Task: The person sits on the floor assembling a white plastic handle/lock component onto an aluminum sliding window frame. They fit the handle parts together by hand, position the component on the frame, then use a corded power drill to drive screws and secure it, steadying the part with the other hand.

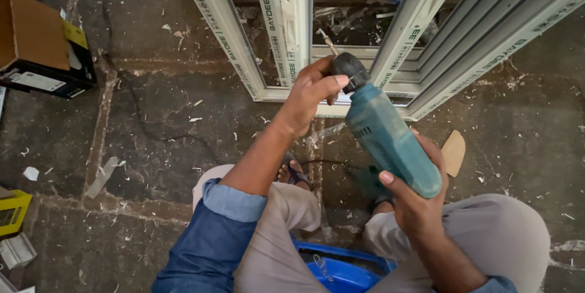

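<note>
Left hand (314, 89) pinches the black chuck (350, 70) of the teal drill (387, 137), mid-scene, bit (326, 41) aimed at the far white frame (286, 31). Right hand (414, 198) grips the drill body, closed around it. Risk, as judged: a trigger squeeze would spin the chuck against the fingers; the bit could also skid on the frame.

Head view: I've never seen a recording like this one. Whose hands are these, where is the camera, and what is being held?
The camera sits on a person's head and looks down, so both hands are that person's own. The right hand grips the body of a teal power drill. The left hand closes around the drill's black chuck, where a bit sticks out. The person's knees frame the bottom, above something blue. A white window frame lies on the dusty concrete floor, and a cardboard box sits at the left.
</note>
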